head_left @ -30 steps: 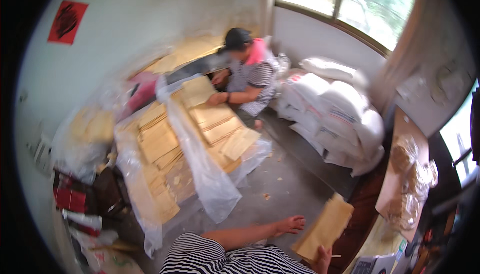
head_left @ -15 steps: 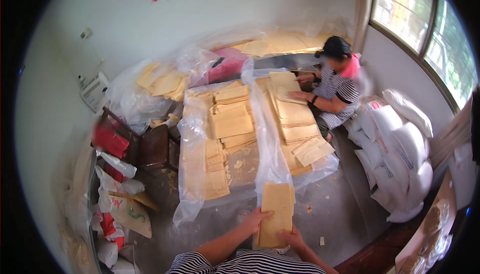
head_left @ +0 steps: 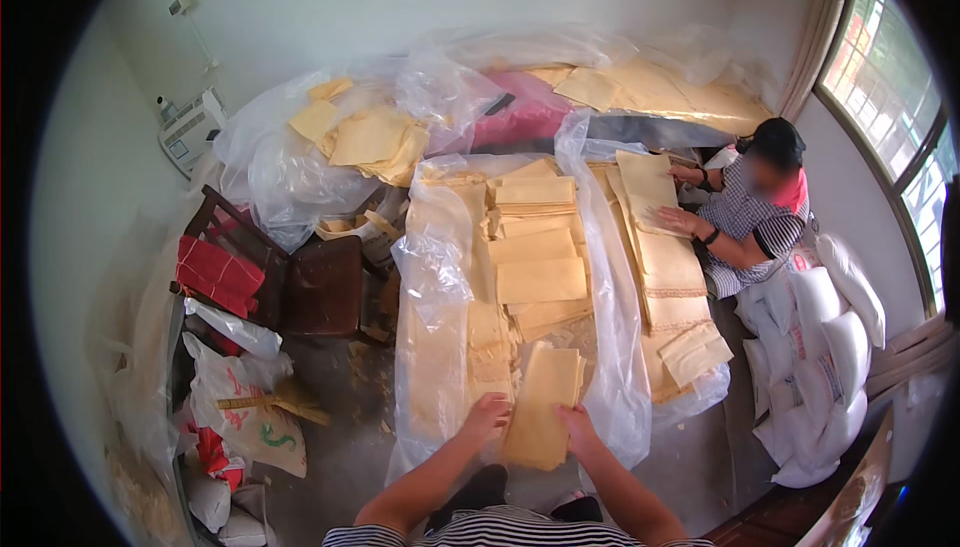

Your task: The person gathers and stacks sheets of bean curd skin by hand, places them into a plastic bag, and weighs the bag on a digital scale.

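My right hand [head_left: 577,429] grips the right edge of a stack of flat tan sheets [head_left: 543,409], thumb on top. Beside the stack's left edge is my left hand [head_left: 489,417], fingers apart and holding nothing. The stack is tilted slightly over the near end of a low work surface. Beyond it, folded tan bundles [head_left: 541,280] lie piled in the middle row. A long row of tan sheets [head_left: 489,347] runs along the left, partly under clear plastic film [head_left: 432,287].
At the right, another person [head_left: 755,212] has both hands on a long pile of tan sheets [head_left: 672,267]. White sacks [head_left: 815,367] are heaped behind that person. A dark wooden chair [head_left: 322,287] stands at left, near a printed sack [head_left: 255,407]. More sheets [head_left: 375,142] lie at the back.
The view has swung right and moved closer to the work surface. The stack has been carried forward over its near end. My left hand has let go of the stack's left edge.
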The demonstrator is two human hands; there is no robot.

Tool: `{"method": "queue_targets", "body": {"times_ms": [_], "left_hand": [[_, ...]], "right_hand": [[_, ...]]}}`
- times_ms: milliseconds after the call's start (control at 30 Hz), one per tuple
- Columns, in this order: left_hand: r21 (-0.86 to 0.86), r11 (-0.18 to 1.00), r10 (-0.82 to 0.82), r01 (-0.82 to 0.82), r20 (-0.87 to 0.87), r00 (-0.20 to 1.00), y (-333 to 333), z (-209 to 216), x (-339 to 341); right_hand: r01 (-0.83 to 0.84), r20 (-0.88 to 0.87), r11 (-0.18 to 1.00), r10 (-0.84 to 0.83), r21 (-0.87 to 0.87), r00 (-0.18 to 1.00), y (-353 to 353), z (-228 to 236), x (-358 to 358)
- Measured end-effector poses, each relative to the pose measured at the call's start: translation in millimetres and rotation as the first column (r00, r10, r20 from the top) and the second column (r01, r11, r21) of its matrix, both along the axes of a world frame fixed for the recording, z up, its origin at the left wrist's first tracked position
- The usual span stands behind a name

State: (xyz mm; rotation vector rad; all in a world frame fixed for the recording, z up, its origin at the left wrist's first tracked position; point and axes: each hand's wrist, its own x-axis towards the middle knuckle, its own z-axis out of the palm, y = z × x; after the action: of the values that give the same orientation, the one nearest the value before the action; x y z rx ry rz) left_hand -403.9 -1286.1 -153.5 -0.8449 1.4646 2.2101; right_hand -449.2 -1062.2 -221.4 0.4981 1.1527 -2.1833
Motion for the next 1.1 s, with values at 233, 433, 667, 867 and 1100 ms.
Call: {"method": "queue_targets", "body": {"times_ms": [233,433,667,867,1100], "left_hand": [[-0.525,0.799,0.181,-0.292,-0.254,0.950,-136.9,-126.1,67.6],[-0.876,0.414,0.223,0.248,0.361,0.906,-136.4,-112.5,132.1],[-0.716,0.425,0.018,0.553,0.618,0.786,-167.4,-137.7,196.8],[-0.137,0.706,-0.700,0.695,0.013,0.714,-112.0,-229.8,206.4],[0.242,0.666,-0.616,0.705,-0.354,0.703,-228.9,-137.0,194.4]], "right_hand": [[0.040,-0.116,0.975,-0.014,0.219,0.993,-96.2,-7.9,-148.6],[0.065,-0.033,0.880,-0.056,0.470,0.998,-125.2,-53.0,-248.3],[-0.479,-0.227,0.644,0.708,0.597,0.668,-173.6,-114.6,-68.2],[-0.344,-0.210,0.243,0.969,0.907,0.130,-296.7,-36.2,58.5],[-0.235,0.472,-0.565,0.807,0.791,-0.354,-306.8,-101.5,128.7]]}}
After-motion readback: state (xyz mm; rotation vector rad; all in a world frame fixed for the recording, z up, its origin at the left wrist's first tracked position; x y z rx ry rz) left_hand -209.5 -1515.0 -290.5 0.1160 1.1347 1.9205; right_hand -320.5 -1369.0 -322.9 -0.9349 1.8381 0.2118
